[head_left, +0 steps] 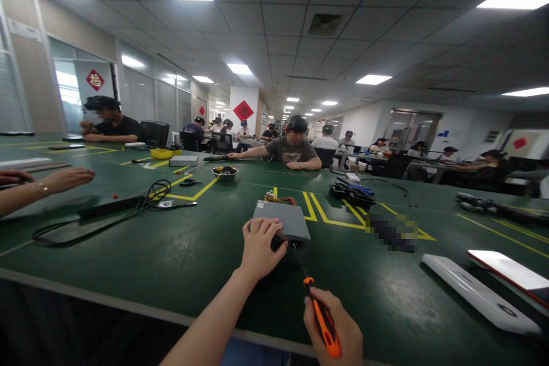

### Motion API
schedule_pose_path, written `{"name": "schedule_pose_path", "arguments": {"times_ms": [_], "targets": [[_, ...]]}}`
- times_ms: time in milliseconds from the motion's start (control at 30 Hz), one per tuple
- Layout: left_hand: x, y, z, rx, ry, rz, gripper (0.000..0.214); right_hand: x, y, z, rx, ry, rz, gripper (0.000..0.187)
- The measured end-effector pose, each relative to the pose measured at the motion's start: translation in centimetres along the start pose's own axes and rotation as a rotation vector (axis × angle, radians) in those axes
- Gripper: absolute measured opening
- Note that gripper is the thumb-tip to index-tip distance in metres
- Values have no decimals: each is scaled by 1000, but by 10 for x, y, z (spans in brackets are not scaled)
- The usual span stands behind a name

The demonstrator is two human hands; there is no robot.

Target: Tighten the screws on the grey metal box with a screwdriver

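Note:
A grey metal box (283, 218) with coloured wires at its far end lies on the green table (180, 251). My left hand (259, 246) grips the box's near left corner. My right hand (334, 326) is closed on an orange and black screwdriver (323, 320), whose thin shaft points up toward the box's near edge. The tip sits close to the box; I cannot tell whether it touches.
Another person's hands (64, 178) rest at the left beside a black cable (128, 206). A white flat device (480, 293) and a phone (510, 270) lie at the right. A metal bowl (225, 172), black parts (349, 193) and seated people are farther back.

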State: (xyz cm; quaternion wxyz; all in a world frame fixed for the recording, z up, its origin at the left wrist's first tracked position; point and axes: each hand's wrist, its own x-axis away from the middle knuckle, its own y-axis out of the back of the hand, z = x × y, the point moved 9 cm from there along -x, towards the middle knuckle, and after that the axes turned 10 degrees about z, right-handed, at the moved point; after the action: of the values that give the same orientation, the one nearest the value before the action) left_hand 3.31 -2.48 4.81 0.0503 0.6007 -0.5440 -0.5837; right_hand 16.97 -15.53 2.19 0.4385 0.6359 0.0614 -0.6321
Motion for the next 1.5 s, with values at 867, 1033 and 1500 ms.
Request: {"name": "schedule_pose_path", "arguments": {"times_ms": [867, 1033, 1500], "targets": [[1, 2, -1, 10, -4, 0, 31, -8, -20, 8, -6, 69, 161, 19], [1, 2, -1, 5, -8, -8, 31, -9, -23, 24, 32, 66, 102, 28], [0, 0, 0, 9, -11, -15, 32, 6, -36, 1, -111, -514, 120, 41]]}}
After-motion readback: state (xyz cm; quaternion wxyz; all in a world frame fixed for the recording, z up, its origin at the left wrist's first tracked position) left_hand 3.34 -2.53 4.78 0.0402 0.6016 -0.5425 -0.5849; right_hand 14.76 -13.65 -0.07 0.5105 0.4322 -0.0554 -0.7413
